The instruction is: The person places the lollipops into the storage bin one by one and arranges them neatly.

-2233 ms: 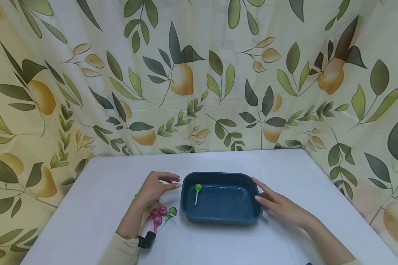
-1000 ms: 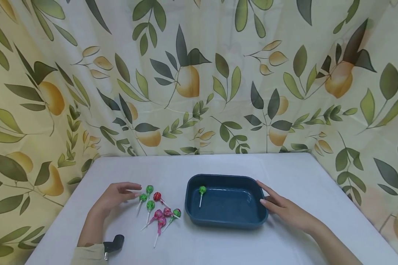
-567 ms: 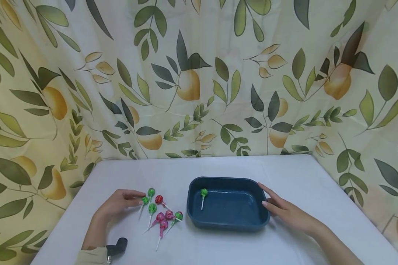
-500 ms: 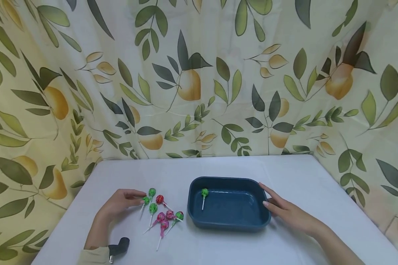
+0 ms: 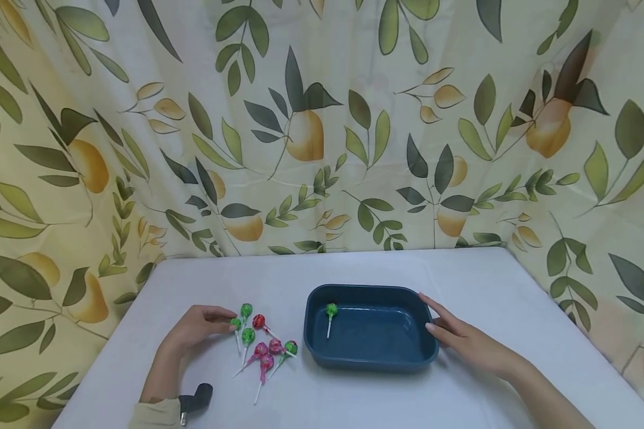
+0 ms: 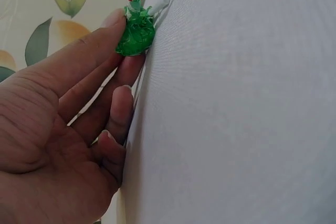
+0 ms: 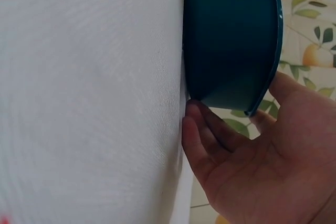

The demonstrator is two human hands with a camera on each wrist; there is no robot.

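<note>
1. Fingertips and thumb of the left hand were pinching the head of a green lollipop, the other fingers curling loosely toward the palm.
2. That lollipop was at the ten o'clock edge of the loose sweets; I couldn't tell whether it had left the white table.
3. About a second earlier, the left hand had been just beside it. Since then the stick had swung, from pointing toward seven o'clock to somewhere between five and six.
4. To my eye, that meant the reach was over and the hold had begun; carrying the lollipop away was not yet done.
5. Over at the three o'clock end of the blue tray, the right hand rested with its fingers spread along rim and side, touching rather than wrapped round. It had stayed there throughout, seemingly as a brace.
6. One lone lollipop, also green, lay in the tray's ten o'clock part, touched by neither hand.
7. The loose sweets sat around nine o'clock from the tray, apart from it: a red lollipop toward twelve in their group, three pink lollipops toward six.
</note>
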